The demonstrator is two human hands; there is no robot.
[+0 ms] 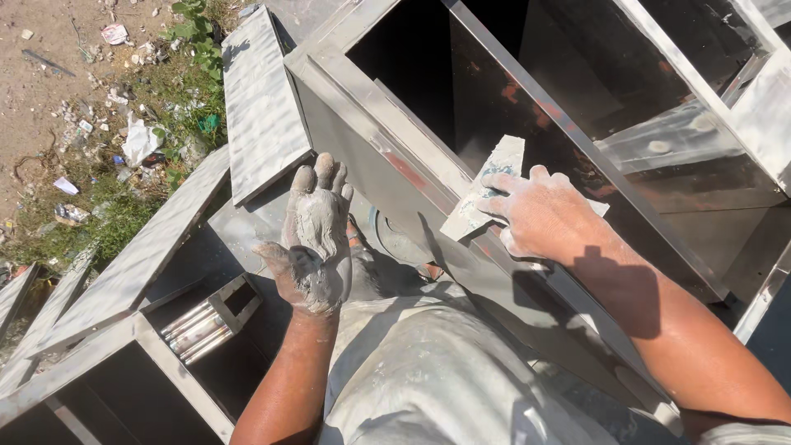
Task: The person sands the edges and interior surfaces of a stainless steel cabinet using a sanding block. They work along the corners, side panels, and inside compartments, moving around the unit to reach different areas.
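My right hand [540,216] presses a pale, worn sheet of abrasive paper [486,185] against the slanted rim of a large stainless steel cabinet frame [371,132]. Its fingers curl over the sheet's right edge. My left hand [313,239], coated in grey dust, hovers flat with fingers together and thumb out, just left of the frame's outer wall, holding nothing. My dusty trousers [428,371] show below both hands.
Brushed steel panels [259,99] and long steel strips [124,264] lie to the left. A smaller steel box frame [165,363] with a few short tubes [194,330] stands at lower left. Bare dirt, weeds and litter [99,107] fill the upper left.
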